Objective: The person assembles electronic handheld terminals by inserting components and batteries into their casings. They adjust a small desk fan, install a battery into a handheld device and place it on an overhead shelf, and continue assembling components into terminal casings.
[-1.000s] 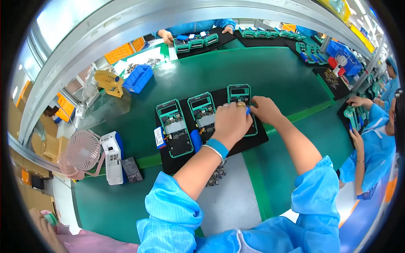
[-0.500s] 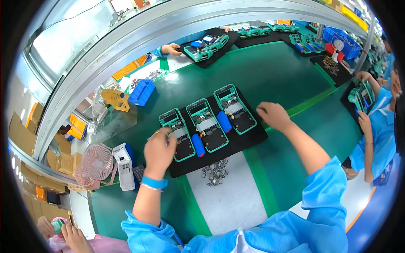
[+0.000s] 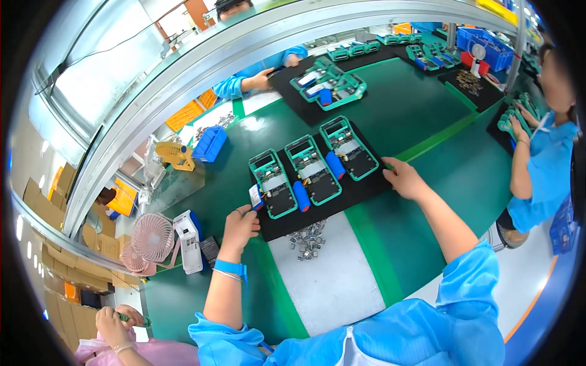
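Note:
A black mat (image 3: pixel 360 192) lies on the green table before me, bearing three green-framed device housings (image 3: pixel 312 172) with dark insides and wiring. Blue cylindrical battery packs (image 3: pixel 301 196) rest beside the housings; the leftmost pack (image 3: pixel 256 197) shows a white label. My left hand (image 3: pixel 239 230) is closed at the mat's near left corner, its fingertips on the edge. At the right edge, my right hand (image 3: pixel 403 179) pinches the mat between thumb and fingers. The undersides of both grips are hidden.
Small metal parts (image 3: pixel 307 240) lie loose just below the mat on a white strip (image 3: pixel 326 280). Across the table a co-worker's hand (image 3: pixel 262 79) is at another loaded black mat (image 3: pixel 293 100). Pink fans (image 3: pixel 152 236), a white device (image 3: pixel 188 242) and a blue bin (image 3: pixel 209 144) stand left.
My left hand has left the leftmost housing for the mat's near corner, and my right hand has come onto the right edge. The co-worker's tilted mat across the table now lies flatter.

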`<state>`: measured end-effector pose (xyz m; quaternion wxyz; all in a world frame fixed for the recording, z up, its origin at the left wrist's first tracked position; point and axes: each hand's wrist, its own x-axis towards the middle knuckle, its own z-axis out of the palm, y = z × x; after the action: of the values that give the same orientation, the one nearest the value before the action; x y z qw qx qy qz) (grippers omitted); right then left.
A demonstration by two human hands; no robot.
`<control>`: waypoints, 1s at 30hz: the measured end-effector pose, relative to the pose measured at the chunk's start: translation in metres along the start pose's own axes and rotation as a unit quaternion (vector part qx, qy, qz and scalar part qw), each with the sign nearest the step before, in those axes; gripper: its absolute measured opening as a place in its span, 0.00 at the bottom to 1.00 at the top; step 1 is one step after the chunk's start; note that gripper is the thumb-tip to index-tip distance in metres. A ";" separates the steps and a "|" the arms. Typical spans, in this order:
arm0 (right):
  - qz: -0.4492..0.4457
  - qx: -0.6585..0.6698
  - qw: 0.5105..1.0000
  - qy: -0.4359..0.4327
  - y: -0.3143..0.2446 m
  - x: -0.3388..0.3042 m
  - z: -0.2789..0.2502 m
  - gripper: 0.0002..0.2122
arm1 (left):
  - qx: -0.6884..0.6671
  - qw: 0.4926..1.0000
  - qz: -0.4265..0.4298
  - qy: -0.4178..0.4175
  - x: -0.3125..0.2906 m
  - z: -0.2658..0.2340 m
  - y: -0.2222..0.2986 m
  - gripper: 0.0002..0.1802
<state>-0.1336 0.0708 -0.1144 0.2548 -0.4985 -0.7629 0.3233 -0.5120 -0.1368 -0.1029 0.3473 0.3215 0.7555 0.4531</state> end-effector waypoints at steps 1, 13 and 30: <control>0.013 -0.016 1.000 0.023 0.004 -0.005 0.001 0.20 | -0.006 1.000 0.015 -0.019 0.005 0.007 -0.001 0.28; 0.229 -0.132 0.959 0.102 -0.034 -0.119 -0.124 0.18 | -0.137 0.909 0.090 -0.384 -0.057 0.057 0.012 0.29; -0.190 -0.208 0.950 0.133 -0.193 -0.088 0.082 0.20 | -0.141 0.884 0.176 -0.410 -0.017 0.025 -0.004 0.27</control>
<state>-0.2747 -0.0869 -0.0301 0.3013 -0.4249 -0.8530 0.0341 -0.4833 -0.1408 -0.1113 0.5822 0.5536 0.4051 0.4365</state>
